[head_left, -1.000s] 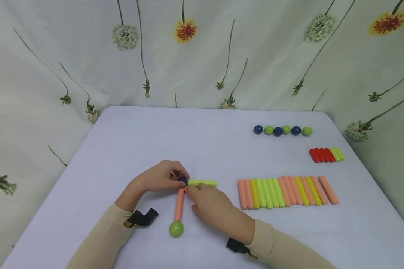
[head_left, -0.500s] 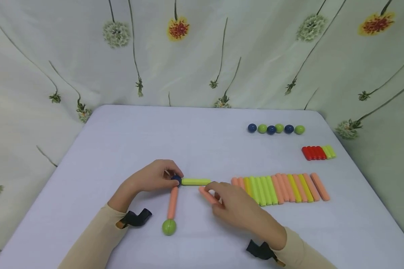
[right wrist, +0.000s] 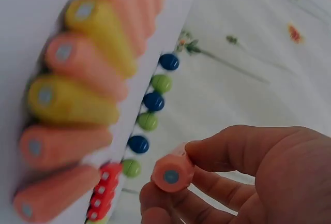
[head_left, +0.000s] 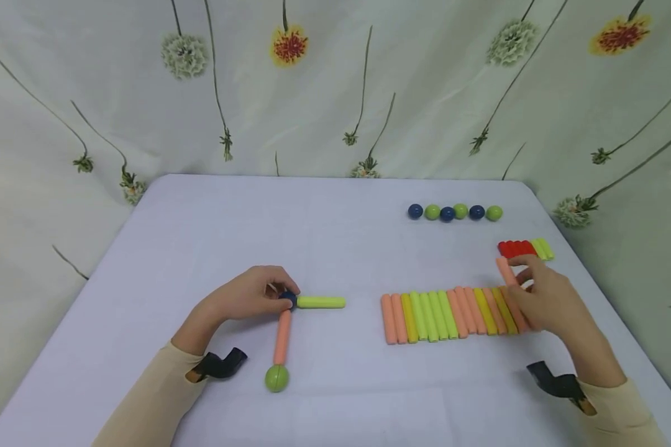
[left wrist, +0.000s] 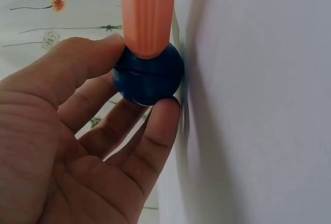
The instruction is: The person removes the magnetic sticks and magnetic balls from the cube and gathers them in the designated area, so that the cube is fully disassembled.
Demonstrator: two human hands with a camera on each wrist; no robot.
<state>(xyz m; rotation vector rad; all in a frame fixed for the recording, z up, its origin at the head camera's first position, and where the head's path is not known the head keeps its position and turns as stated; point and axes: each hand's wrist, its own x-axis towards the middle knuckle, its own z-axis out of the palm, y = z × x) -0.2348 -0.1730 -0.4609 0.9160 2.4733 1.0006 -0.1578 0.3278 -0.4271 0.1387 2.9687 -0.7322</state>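
Observation:
My left hand (head_left: 257, 292) pinches a dark blue ball (left wrist: 147, 81) between thumb and fingers. In the head view an orange rod (head_left: 282, 338) runs from that ball toward the near edge and ends at a green ball (head_left: 276, 378). A yellow-green rod (head_left: 321, 302) extends right from the blue ball. My right hand (head_left: 550, 298) pinches another orange rod (right wrist: 174, 173), whose end, with a grey disc, faces the wrist camera. It is over the right end of a row of orange, yellow and yellow-green rods (head_left: 426, 316), partly covering the last ones in the head view.
Farther back lies a line of dark blue and green balls (head_left: 447, 213). Short red rods (head_left: 515, 249) and short yellow-green rods (head_left: 544, 248) sit just beyond the right hand. A flower-printed cloth (head_left: 313, 112) hangs behind the white table (head_left: 257, 217).
My right hand has left the joined pieces with an orange rod and moved right, over the row's right end. My left hand keeps its pinch on the blue ball. The head view has shifted slightly.

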